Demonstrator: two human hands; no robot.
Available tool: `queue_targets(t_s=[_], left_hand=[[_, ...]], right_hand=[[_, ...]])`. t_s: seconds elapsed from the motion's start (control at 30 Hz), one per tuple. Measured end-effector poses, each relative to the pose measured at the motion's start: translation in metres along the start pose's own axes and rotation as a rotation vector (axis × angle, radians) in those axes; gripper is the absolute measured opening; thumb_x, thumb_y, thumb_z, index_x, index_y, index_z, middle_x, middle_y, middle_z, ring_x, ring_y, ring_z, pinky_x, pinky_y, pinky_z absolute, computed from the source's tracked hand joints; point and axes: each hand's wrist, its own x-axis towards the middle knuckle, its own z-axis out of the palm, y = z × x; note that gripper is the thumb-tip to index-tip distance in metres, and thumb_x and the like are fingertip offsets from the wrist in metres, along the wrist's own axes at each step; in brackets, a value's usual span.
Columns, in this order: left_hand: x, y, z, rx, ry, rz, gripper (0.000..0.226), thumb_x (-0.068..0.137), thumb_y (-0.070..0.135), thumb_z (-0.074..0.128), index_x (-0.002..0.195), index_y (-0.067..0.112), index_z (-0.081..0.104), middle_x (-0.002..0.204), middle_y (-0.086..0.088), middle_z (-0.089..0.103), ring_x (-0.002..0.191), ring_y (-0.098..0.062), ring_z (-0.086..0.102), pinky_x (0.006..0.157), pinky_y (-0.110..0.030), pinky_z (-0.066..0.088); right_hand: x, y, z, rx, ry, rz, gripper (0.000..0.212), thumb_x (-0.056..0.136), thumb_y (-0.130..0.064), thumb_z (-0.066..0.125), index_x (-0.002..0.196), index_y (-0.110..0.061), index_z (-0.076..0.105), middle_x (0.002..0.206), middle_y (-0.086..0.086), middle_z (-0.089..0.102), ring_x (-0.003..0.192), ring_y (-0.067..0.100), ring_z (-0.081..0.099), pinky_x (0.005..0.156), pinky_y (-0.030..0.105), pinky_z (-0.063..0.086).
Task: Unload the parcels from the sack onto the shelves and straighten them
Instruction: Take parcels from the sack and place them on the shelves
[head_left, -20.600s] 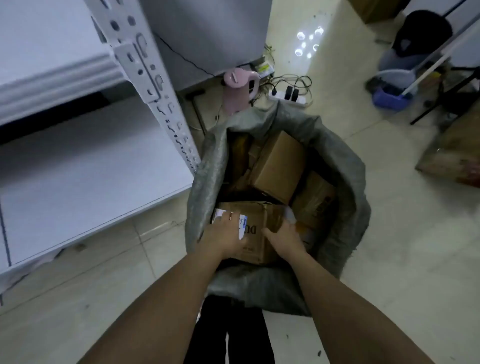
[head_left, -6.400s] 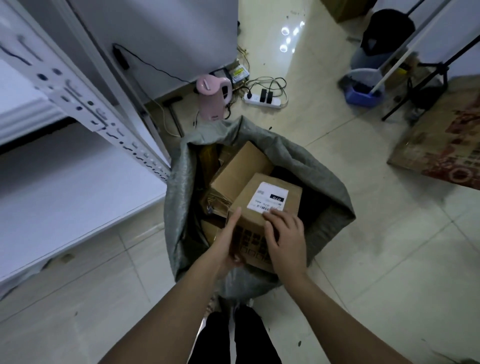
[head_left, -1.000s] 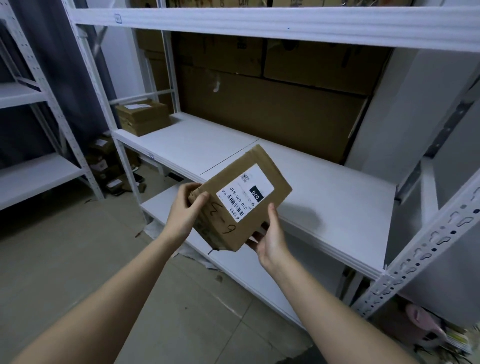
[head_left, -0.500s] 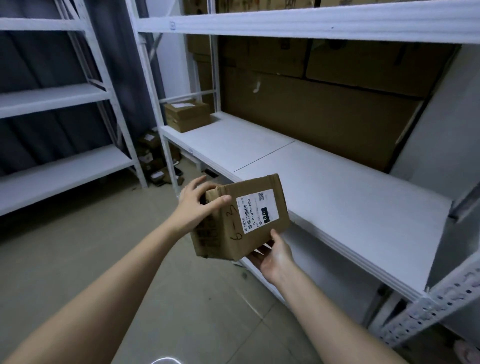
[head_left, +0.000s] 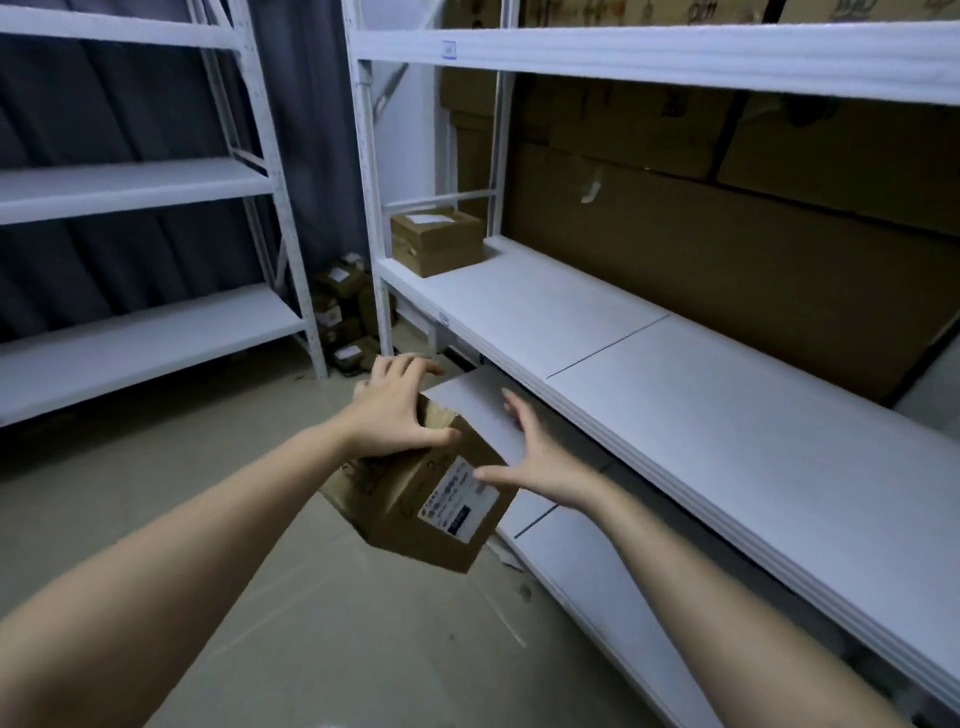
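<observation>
You'll find nothing legible here. The white shipping label (head_left: 459, 500) on the tilted cardboard parcel (head_left: 415, 512) carries blurred print and a dark block. The label (head_left: 427, 219) on the parcel on the shelf (head_left: 436, 240) is also unreadable.

Dim room, beige tiled floor (head_left: 171, 519), dark curtain (head_left: 119, 119) behind

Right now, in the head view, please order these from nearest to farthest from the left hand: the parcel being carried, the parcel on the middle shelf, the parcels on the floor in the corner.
1. Carried parcel: under the left hand, touching.
2. Floor parcels: beyond it, in the corner.
3. Shelf parcel: higher, at the far end of the middle shelf.
</observation>
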Motion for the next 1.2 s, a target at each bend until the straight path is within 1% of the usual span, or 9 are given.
queue_targets(t_s=[0.2, 0.27, 0.4, 0.53, 0.73, 0.93, 1.07, 1.13, 1.2], left_hand=[[0.028, -0.053, -0.038, -0.027, -0.179, 0.228, 0.110, 0.055, 0.075, 0.050, 0.149, 0.031, 0.013, 0.155, 0.015, 0.004, 0.143, -0.013, 0.006, 0.112, -0.052, 0.020], [0.035, -0.067, -0.050, -0.059, -0.207, 0.299, 0.109, 0.058, 0.071, 0.054, 0.149, 0.032, 0.011, 0.155, 0.019, 0.001, 0.143, -0.010, 0.004, 0.114, -0.051, 0.018], [0.047, -0.100, -0.064, -0.060, -0.246, 0.383, 0.105, 0.060, 0.067, 0.054, 0.149, 0.031, 0.010, 0.154, 0.023, -0.005, 0.142, -0.007, 0.004, 0.115, -0.052, 0.017], [0.070, -0.133, -0.070, -0.135, -0.253, 0.372, 0.099, 0.061, 0.063, 0.051, 0.148, 0.031, 0.015, 0.155, 0.020, -0.003, 0.142, -0.007, 0.009, 0.115, -0.047, 0.020], [0.138, -0.193, -0.073, -0.285, -0.224, 0.340, 0.090, 0.070, 0.060, 0.047, 0.148, 0.025, 0.021, 0.158, 0.008, 0.008, 0.141, 0.001, 0.004, 0.111, -0.016, 0.008], [0.231, -0.275, -0.073, -0.361, -0.275, -0.185, 0.087, 0.081, 0.077, 0.036, 0.151, 0.034, 0.011, 0.160, 0.006, 0.007, 0.147, -0.016, 0.005, 0.120, -0.044, 0.006], [0.258, -0.322, -0.045, -0.709, -0.149, -0.641, 0.089, 0.077, 0.081, 0.025, 0.151, 0.031, 0.020, 0.160, 0.002, 0.015, 0.146, -0.023, 0.016, 0.116, -0.049, 0.014], [0.268, -0.338, -0.024, -0.916, -0.180, -0.824, 0.085, 0.079, 0.082, 0.025, 0.147, 0.032, 0.029, 0.155, -0.004, 0.027, 0.140, -0.031, 0.029, 0.111, -0.054, 0.024], [0.280, -0.349, -0.008, -1.151, -0.232, -0.842, 0.082, 0.076, 0.085, 0.027, 0.135, 0.032, 0.047, 0.142, -0.007, 0.047, 0.126, -0.032, 0.046, 0.108, -0.058, 0.029]], right_hand=[[0.084, -0.051, 0.015, -0.165, -0.425, 0.070, 0.117, 0.074, -0.031, 0.082, 0.153, -0.030, -0.005, 0.161, -0.006, 0.007, 0.143, 0.011, 0.018, 0.109, 0.023, 0.025], [0.105, -0.059, 0.022, -0.142, -0.457, 0.096, 0.119, 0.074, -0.029, 0.082, 0.152, -0.030, -0.007, 0.159, -0.006, 0.010, 0.139, 0.010, 0.025, 0.111, 0.026, 0.030], [0.141, -0.067, 0.033, -0.154, -0.478, 0.049, 0.123, 0.074, -0.032, 0.082, 0.152, -0.030, -0.012, 0.159, -0.012, -0.005, 0.144, 0.008, 0.008, 0.110, 0.020, 0.018], [0.183, -0.073, 0.046, -0.099, -0.545, 0.016, 0.122, 0.073, -0.027, 0.082, 0.151, -0.032, -0.011, 0.156, -0.012, 0.007, 0.135, -0.002, 0.014, 0.103, 0.014, 0.020], [0.268, -0.072, 0.060, 0.098, -0.531, -0.007, 0.119, 0.059, -0.050, 0.079, 0.149, -0.041, 0.001, 0.149, -0.008, 0.027, 0.138, 0.008, 0.031, 0.106, 0.023, 0.033], [0.370, -0.038, 0.053, 0.335, -0.330, 0.137, 0.110, 0.058, -0.054, 0.076, 0.148, -0.040, 0.015, 0.136, -0.005, 0.051, 0.123, 0.011, 0.052, 0.110, 0.044, 0.037], [0.426, -0.020, 0.050, 0.432, -0.176, 0.229, 0.114, 0.054, -0.059, 0.077, 0.147, -0.042, 0.013, 0.135, -0.003, 0.053, 0.110, 0.005, 0.057, 0.083, 0.026, 0.048], [0.449, -0.014, 0.054, 0.455, -0.099, 0.248, 0.113, 0.056, -0.055, 0.082, 0.146, -0.042, 0.015, 0.141, 0.003, 0.047, 0.119, 0.013, 0.054, 0.093, 0.031, 0.049], [0.468, -0.010, 0.059, 0.468, -0.056, 0.253, 0.115, 0.056, -0.054, 0.086, 0.147, -0.042, 0.016, 0.145, 0.006, 0.040, 0.129, 0.020, 0.046, 0.107, 0.043, 0.041]])
